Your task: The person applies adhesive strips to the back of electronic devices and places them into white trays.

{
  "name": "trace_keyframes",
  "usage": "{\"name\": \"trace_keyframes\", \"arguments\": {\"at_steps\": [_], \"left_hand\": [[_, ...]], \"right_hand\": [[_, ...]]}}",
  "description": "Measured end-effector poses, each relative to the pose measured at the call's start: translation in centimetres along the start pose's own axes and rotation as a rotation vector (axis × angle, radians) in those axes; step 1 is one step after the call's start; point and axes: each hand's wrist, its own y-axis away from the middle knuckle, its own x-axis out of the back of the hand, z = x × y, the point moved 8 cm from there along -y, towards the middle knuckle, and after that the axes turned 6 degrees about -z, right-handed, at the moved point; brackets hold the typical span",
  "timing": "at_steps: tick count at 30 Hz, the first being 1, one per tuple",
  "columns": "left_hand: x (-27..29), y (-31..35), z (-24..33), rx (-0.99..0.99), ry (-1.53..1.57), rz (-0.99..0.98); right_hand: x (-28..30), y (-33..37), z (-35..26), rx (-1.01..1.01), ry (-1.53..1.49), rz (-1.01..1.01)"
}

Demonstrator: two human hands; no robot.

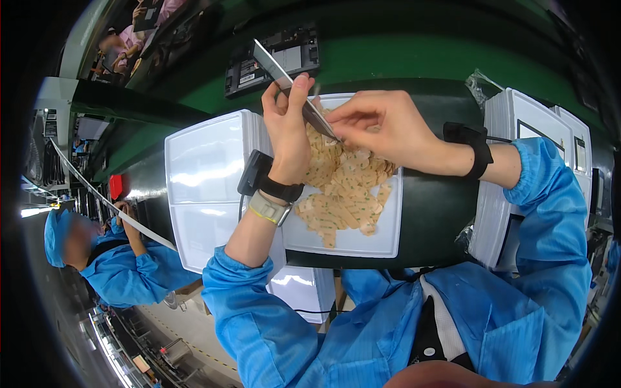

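Note:
My left hand grips a thin, flat grey panel, held tilted and seen nearly edge-on. Thumb and fingers lie on its two sides. The fingers of my right hand are pinched together against the panel's lower end; whatever lies between them is hidden. Beneath both hands sits a shallow white tray, with a heap of small tan strips with green marks spread in it. Each wrist wears a black strapped device, and the left one also a pale watch.
Stacked white trays stand left of the heap. Further white trays, with dark-framed panels in them, are piled at right. An opened black electronic device lies at the back. A person in blue works at left.

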Motion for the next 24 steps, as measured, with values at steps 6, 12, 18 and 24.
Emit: {"name": "trace_keyframes", "arguments": {"at_steps": [6, 12, 18, 24], "left_hand": [[-0.9, 0.1, -0.1, 0.101, 0.129, -0.123], [4.0, -2.2, 2.7, 0.047, 0.418, -0.097], [5.9, -3.3, 2.8, -0.015, 0.42, -0.032], [4.2, -2.5, 2.7, 0.015, 0.328, -0.083]], "right_hand": [[-0.5, -0.2, 2.0, -0.224, -0.147, -0.09], [1.2, -0.2, -2.4, 0.292, 0.24, 0.048], [-4.5, -0.1, -0.1, 0.131, 0.648, -0.29], [-6.0, 0.1, -4.4, -0.051, 0.77, -0.482]]}}
